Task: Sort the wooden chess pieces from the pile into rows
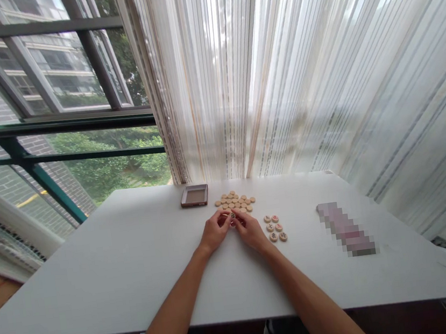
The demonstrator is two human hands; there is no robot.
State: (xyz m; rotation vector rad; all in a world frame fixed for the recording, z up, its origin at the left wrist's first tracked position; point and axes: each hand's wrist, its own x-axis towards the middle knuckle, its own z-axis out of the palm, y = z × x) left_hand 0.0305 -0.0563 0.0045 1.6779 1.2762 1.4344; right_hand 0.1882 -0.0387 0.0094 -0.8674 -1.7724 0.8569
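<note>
My left hand [215,231] and my right hand [252,229] meet over the middle of the white table [137,264]. Between their fingertips is a round Chinese chess piece [233,216] with a dark character facing up. Both hands are closed on it, and the fingers partly cover it. Just beyond them lies a cluster of wooden chess pieces [237,205], blank sides up, its near edge partly hidden by my hands. Right of my right hand, several chess pieces [270,228] stand in two columns, showing red or black characters.
An open shallow box [194,196] sits near the table's back edge, left of the cluster. A blurred-out pinkish object [347,230] lies on the right side. Striped sheer curtains [212,81] hang behind the table, beside a window [59,62] at left.
</note>
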